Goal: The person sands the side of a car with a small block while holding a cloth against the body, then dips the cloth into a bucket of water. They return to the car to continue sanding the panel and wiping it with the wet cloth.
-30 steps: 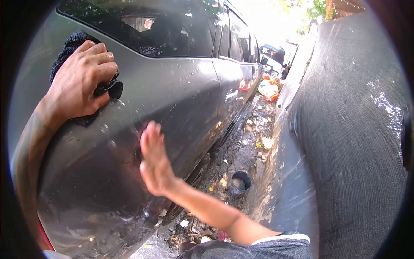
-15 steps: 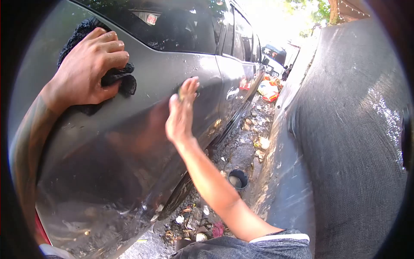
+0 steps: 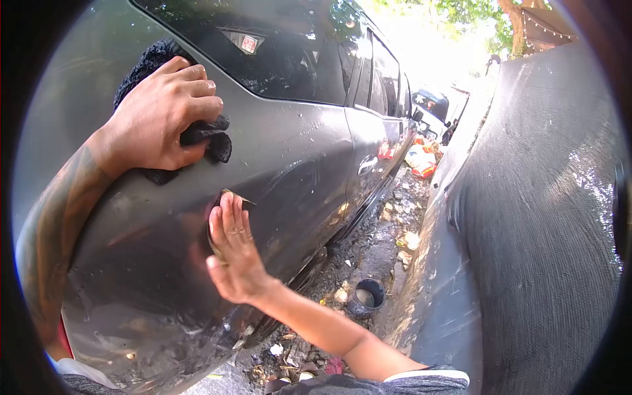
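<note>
The grey car's rear side panel (image 3: 289, 148) fills the left half of the view, wet with drops and smears. High on this panel, just under the rear side window, my left hand (image 3: 164, 115) is closed around a bunched black cloth (image 3: 141, 69). Lower and to the right, my right hand (image 3: 238, 253) presses with fingers stretched flat against the panel. Beneath its fingers is a thin sheet (image 3: 227, 192), mostly covered, with a pointed corner sticking out; it resembles sandpaper.
A dark bucket (image 3: 367, 295) with cloudy liquid stands on the wet, littered ground between car and wall. Along the right runs a wall covered in dark mesh (image 3: 540, 217). Red and white bags (image 3: 422, 159) lie farther along the passage, with another vehicle (image 3: 431, 105) beyond.
My right hand has moved down and left across the panel and now lies flatter on it. My left hand keeps its grip on the cloth; the view has shifted slightly.
</note>
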### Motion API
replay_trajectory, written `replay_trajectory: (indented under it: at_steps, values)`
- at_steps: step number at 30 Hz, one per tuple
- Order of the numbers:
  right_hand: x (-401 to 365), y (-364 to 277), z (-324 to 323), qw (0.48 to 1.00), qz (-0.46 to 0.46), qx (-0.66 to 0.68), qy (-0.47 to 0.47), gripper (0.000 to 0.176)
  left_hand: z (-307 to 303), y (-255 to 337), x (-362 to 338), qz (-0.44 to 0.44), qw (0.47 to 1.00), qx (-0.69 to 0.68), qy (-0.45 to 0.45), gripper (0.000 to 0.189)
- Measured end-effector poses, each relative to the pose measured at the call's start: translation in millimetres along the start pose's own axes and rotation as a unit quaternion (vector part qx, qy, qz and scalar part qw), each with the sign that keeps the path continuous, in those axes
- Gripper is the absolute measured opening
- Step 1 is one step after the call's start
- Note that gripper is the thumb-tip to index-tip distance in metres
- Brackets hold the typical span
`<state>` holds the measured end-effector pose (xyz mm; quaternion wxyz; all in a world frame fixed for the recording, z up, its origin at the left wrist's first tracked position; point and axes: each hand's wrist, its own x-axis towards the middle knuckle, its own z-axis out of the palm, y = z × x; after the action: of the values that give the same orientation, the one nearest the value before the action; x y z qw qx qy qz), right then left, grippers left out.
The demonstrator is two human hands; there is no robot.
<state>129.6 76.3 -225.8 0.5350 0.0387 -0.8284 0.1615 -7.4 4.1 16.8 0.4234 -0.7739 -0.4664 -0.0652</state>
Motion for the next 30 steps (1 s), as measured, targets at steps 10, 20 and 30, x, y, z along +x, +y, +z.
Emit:
replay_trajectory:
  at_steps: [10,20,30]
  values:
    - [-15.0,1.6,7.0,0.997,0.028,-0.066,-0.011,0.071,-2.6,-2.0,1.4,0.005,1.000,0.009,-0.020,0.028]
    - [-14.8,-6.5,3.1,0.998,0.033,-0.045,-0.014,0.073,-4.9,-0.8,0.8,0.000,1.000,0.011,-0.029,0.032]
    - [-12.5,22.5,-0.4,0.990,0.104,-0.039,0.082,0.066,-2.1,-3.2,0.6,0.019,1.000,0.003,-0.014,0.030]
